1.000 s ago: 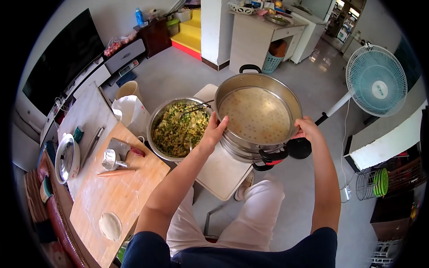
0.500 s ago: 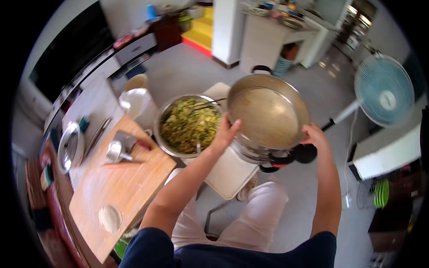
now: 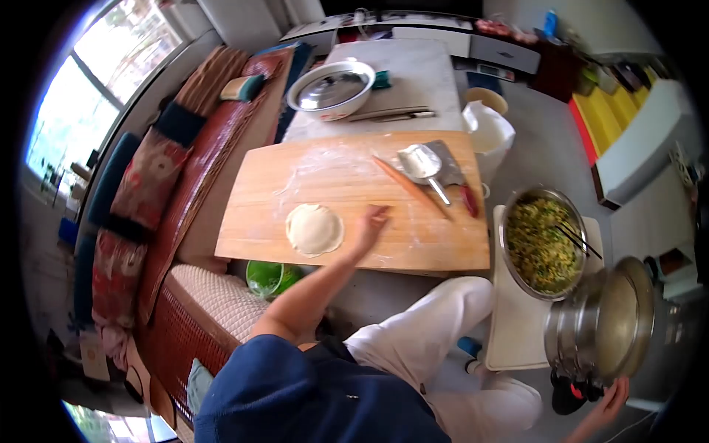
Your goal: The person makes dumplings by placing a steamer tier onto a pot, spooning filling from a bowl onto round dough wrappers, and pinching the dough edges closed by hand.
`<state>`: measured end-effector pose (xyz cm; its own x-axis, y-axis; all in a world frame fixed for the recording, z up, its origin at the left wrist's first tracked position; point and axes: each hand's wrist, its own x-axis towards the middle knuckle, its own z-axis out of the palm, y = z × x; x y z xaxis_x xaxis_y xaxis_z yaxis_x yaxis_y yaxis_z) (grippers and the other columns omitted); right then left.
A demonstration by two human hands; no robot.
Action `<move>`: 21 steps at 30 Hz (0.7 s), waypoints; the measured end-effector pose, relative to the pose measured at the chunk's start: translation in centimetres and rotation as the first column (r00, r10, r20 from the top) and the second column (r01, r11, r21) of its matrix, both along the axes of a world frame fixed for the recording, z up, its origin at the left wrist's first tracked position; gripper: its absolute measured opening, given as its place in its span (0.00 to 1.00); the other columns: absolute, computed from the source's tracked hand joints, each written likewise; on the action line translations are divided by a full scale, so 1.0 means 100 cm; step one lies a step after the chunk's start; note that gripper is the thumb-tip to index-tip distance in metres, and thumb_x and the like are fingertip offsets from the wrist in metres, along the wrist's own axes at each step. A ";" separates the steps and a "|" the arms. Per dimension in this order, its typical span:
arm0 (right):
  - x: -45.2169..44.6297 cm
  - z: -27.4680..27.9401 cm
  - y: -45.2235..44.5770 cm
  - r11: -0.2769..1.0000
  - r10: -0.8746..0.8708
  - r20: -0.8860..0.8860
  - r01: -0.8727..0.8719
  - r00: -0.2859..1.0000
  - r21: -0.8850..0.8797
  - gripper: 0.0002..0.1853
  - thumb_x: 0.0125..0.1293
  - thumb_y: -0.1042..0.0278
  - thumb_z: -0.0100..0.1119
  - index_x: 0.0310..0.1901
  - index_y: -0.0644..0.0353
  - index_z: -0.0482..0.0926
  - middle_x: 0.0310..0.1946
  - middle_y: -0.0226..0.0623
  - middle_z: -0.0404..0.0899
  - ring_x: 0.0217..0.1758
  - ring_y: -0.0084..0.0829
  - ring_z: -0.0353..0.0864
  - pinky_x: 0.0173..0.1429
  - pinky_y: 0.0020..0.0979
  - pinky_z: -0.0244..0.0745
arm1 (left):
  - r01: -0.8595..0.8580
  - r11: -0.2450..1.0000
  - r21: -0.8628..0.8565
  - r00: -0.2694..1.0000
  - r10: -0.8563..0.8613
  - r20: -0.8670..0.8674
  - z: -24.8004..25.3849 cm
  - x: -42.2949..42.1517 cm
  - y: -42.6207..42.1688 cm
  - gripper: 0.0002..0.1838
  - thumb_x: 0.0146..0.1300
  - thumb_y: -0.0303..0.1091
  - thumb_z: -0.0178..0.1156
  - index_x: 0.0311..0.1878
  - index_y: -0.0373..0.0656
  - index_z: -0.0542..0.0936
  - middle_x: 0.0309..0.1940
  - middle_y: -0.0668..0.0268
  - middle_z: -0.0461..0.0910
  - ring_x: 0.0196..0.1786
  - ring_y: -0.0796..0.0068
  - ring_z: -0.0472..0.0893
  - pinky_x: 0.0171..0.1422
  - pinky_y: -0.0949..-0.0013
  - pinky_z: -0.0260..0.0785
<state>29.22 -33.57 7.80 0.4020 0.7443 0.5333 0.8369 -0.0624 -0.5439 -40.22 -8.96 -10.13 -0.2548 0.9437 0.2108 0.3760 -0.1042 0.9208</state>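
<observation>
My left hand [image 3: 371,224] hovers over the wooden board [image 3: 258,184], its fingers loosely bent and seemingly holding nothing. Left of it lies a round, flat piece of dough [image 3: 314,229], and a wooden rolling pin [image 3: 413,188] rests to its right. At the lower right, my right hand [image 3: 611,399] grips the near edge of a wide steel steamer pot [image 3: 620,317], which sits tilted at the stacked steel tiers [image 3: 572,328]. Just beyond the pot, a steel bowl [image 3: 505,255] holds chopped green-and-yellow filling [image 3: 543,244] with dark chopsticks [image 3: 576,240] in it.
A metal scoop [image 3: 421,162] with flour and a scraper [image 3: 452,166] with a red handle lie on the board. Behind are a lidded basin [image 3: 332,88] and a white bag [image 3: 487,133]. A sofa [image 3: 177,214] runs along the left; a green bin [image 3: 267,277] is below the board.
My view has swung left toward the board. My left hand has let go of the pot and moved over the board. My right hand stays at the pot, which now sits lower beside the tiers.
</observation>
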 end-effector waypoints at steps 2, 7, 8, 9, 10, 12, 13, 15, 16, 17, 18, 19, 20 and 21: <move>-0.045 0.003 0.018 0.996 0.064 -0.076 -0.068 0.995 -0.058 0.14 0.77 0.71 0.50 0.57 0.66 0.78 0.62 0.38 0.74 0.59 0.30 0.78 0.53 0.28 0.78 | -0.314 0.943 -0.109 0.924 0.276 -0.266 0.031 -0.098 -0.023 0.13 0.62 0.27 0.64 0.51 0.43 0.84 0.46 0.55 0.84 0.46 0.65 0.84 0.51 0.64 0.76; -0.161 0.018 0.083 0.948 0.279 -0.166 -0.298 0.946 -0.110 0.10 0.74 0.78 0.50 0.51 0.69 0.78 0.58 0.37 0.76 0.49 0.27 0.80 0.46 0.24 0.75 | -0.487 0.848 -0.210 0.800 0.337 -0.496 -0.021 -0.241 -0.060 0.14 0.51 0.30 0.65 0.43 0.44 0.88 0.34 0.54 0.83 0.39 0.57 0.83 0.47 0.59 0.77; -0.180 0.019 0.096 0.945 0.281 -0.179 -0.304 0.943 -0.118 0.09 0.73 0.79 0.50 0.50 0.68 0.79 0.57 0.38 0.77 0.49 0.27 0.81 0.46 0.24 0.75 | -0.450 0.864 -0.228 0.816 0.294 -0.497 -0.021 -0.241 -0.061 0.14 0.51 0.30 0.65 0.43 0.44 0.88 0.34 0.54 0.83 0.39 0.57 0.83 0.47 0.59 0.77; -0.200 0.023 0.108 0.929 0.316 -0.211 -0.347 0.925 -0.130 0.09 0.72 0.80 0.50 0.49 0.68 0.79 0.56 0.38 0.77 0.49 0.28 0.81 0.46 0.25 0.76 | -0.434 0.878 -0.201 0.818 0.291 -0.496 -0.016 -0.233 -0.062 0.14 0.52 0.31 0.65 0.43 0.43 0.88 0.34 0.54 0.83 0.39 0.57 0.83 0.47 0.59 0.77; -0.220 0.026 0.119 0.911 0.350 -0.243 -0.389 0.905 -0.139 0.09 0.70 0.81 0.51 0.47 0.69 0.79 0.54 0.39 0.78 0.49 0.29 0.81 0.46 0.26 0.76 | -0.419 0.891 -0.172 0.819 0.289 -0.496 -0.013 -0.223 -0.063 0.13 0.52 0.31 0.65 0.42 0.42 0.87 0.34 0.54 0.83 0.39 0.57 0.83 0.47 0.59 0.77; -0.252 0.033 0.137 0.852 0.482 -0.174 -0.506 0.859 -0.137 0.08 0.67 0.82 0.52 0.45 0.69 0.79 0.52 0.40 0.78 0.49 0.31 0.81 0.46 0.27 0.76 | -0.412 0.903 -0.125 0.830 0.315 -0.460 -0.014 -0.215 -0.060 0.12 0.53 0.31 0.64 0.41 0.41 0.87 0.36 0.53 0.81 0.40 0.55 0.82 0.47 0.59 0.76; -0.263 0.035 0.142 0.818 0.541 -0.140 -0.558 0.829 -0.141 0.08 0.66 0.83 0.52 0.44 0.70 0.79 0.51 0.41 0.79 0.48 0.32 0.81 0.47 0.27 0.76 | -0.405 0.911 -0.079 0.809 0.317 -0.494 -0.018 -0.215 -0.058 0.10 0.54 0.31 0.64 0.40 0.42 0.87 0.35 0.54 0.81 0.39 0.55 0.82 0.46 0.59 0.75; -0.275 0.033 0.149 0.788 0.590 -0.075 -0.594 0.804 -0.160 0.08 0.63 0.84 0.53 0.42 0.70 0.79 0.48 0.42 0.79 0.48 0.34 0.81 0.47 0.28 0.77 | -0.394 0.917 -0.064 0.793 0.303 -0.528 -0.016 -0.208 -0.054 0.08 0.56 0.29 0.62 0.37 0.42 0.86 0.35 0.53 0.79 0.38 0.51 0.81 0.45 0.57 0.74; -0.280 0.031 0.151 0.774 0.613 -0.044 -0.611 0.789 -0.169 0.07 0.62 0.85 0.54 0.41 0.70 0.79 0.47 0.43 0.79 0.48 0.34 0.81 0.47 0.28 0.77 | -0.391 0.919 -0.050 0.774 0.298 -0.559 -0.018 -0.207 -0.053 0.07 0.55 0.29 0.62 0.37 0.42 0.86 0.34 0.53 0.79 0.39 0.51 0.81 0.45 0.57 0.74; -0.285 0.030 0.152 0.783 0.597 -0.077 -0.600 0.799 -0.165 0.07 0.61 0.85 0.55 0.41 0.69 0.79 0.46 0.42 0.80 0.48 0.35 0.81 0.47 0.28 0.77 | -0.387 0.921 -0.035 0.752 0.293 -0.590 -0.016 -0.205 -0.051 0.07 0.55 0.29 0.63 0.37 0.42 0.86 0.34 0.53 0.79 0.39 0.51 0.80 0.46 0.56 0.74; -0.290 0.031 0.152 0.778 0.597 -0.085 -0.601 0.798 -0.180 0.08 0.61 0.85 0.55 0.41 0.69 0.79 0.46 0.42 0.80 0.48 0.35 0.81 0.46 0.28 0.77 | -0.382 0.924 -0.020 0.729 0.287 -0.621 -0.016 -0.205 -0.049 0.07 0.54 0.29 0.63 0.36 0.42 0.86 0.34 0.52 0.79 0.39 0.50 0.80 0.46 0.56 0.74; -0.295 0.032 0.151 0.774 0.597 -0.093 -0.602 0.797 -0.196 0.08 0.62 0.85 0.54 0.41 0.69 0.79 0.46 0.42 0.80 0.48 0.34 0.81 0.46 0.28 0.77 | -0.392 0.916 -0.082 0.747 0.266 -0.609 -0.016 -0.206 -0.047 0.07 0.53 0.29 0.63 0.35 0.41 0.85 0.35 0.51 0.80 0.41 0.49 0.81 0.47 0.55 0.74; -0.296 0.032 0.151 0.769 0.596 -0.103 -0.603 0.796 -0.212 0.08 0.62 0.85 0.54 0.41 0.69 0.79 0.46 0.42 0.80 0.48 0.34 0.81 0.45 0.28 0.77 | -0.401 0.905 -0.144 0.765 0.245 -0.595 -0.015 -0.208 -0.044 0.07 0.52 0.29 0.63 0.34 0.40 0.84 0.37 0.51 0.81 0.42 0.49 0.82 0.49 0.55 0.75; -0.296 0.029 0.151 0.773 0.581 -0.143 -0.598 0.801 -0.213 0.08 0.62 0.85 0.54 0.41 0.68 0.80 0.46 0.41 0.80 0.48 0.34 0.81 0.44 0.28 0.77 | -0.408 0.889 -0.206 0.783 0.225 -0.580 -0.017 -0.210 -0.042 0.07 0.51 0.30 0.64 0.33 0.39 0.83 0.38 0.50 0.82 0.44 0.48 0.82 0.51 0.54 0.75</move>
